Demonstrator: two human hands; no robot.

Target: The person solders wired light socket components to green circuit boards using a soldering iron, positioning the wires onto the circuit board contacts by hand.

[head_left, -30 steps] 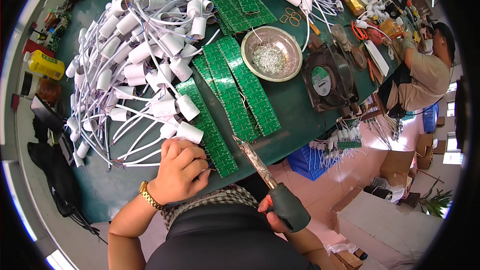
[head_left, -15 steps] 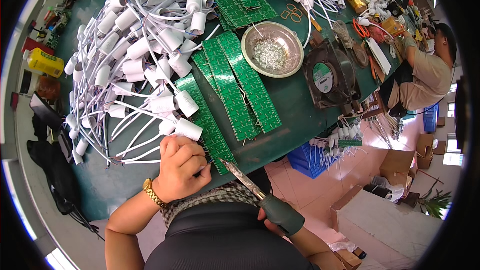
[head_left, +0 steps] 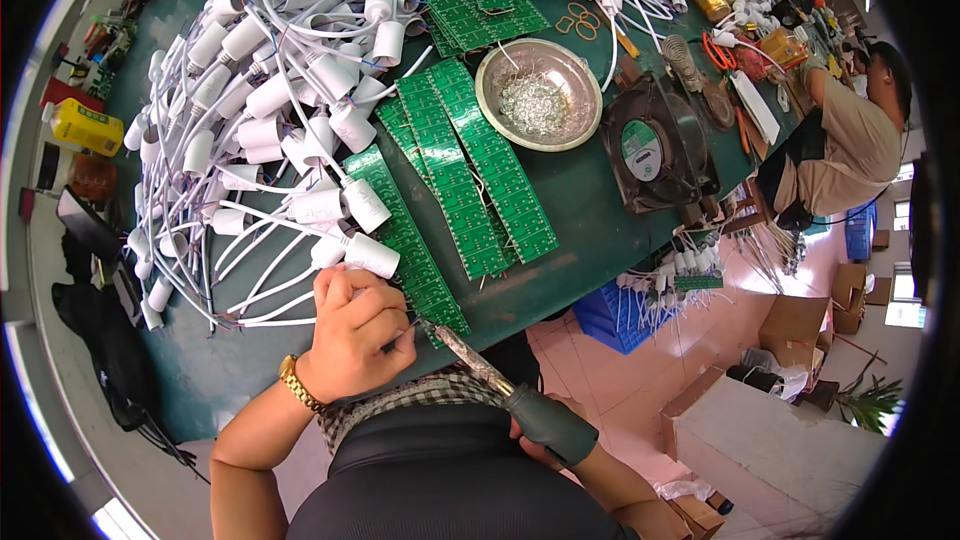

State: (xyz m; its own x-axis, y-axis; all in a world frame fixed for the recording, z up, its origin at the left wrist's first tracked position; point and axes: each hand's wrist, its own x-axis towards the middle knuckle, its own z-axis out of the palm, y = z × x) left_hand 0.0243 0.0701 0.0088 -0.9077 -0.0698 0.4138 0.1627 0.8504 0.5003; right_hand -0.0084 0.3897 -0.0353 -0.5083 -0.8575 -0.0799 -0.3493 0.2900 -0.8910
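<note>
My left hand [head_left: 362,330], a gold watch on its wrist, is closed in a pinch at the near end of a long green circuit board [head_left: 405,240]. What its fingers hold is hidden. In my right hand [head_left: 535,445], mostly hidden behind the dark handle, is a soldering iron [head_left: 550,425]. The iron's tip meets the near left edge of that board, just right of my left fingers. A white lamp socket [head_left: 370,255] lies directly beyond my left knuckles, part of a big heap of corded white sockets [head_left: 270,100].
More green boards [head_left: 510,175] lie to the right, near a metal bowl [head_left: 487,90] with silvery bits and a black fan [head_left: 660,145]. Another stack of boards [head_left: 470,0] is farther back. A blue crate [head_left: 620,318] stands below the table edge. A co-worker [head_left: 850,140] sits at right.
The iron has shifted slightly left, bringing its tip closer to my left fingers. The left hand stays closed at the board's edge. The whole view has shifted slightly.
</note>
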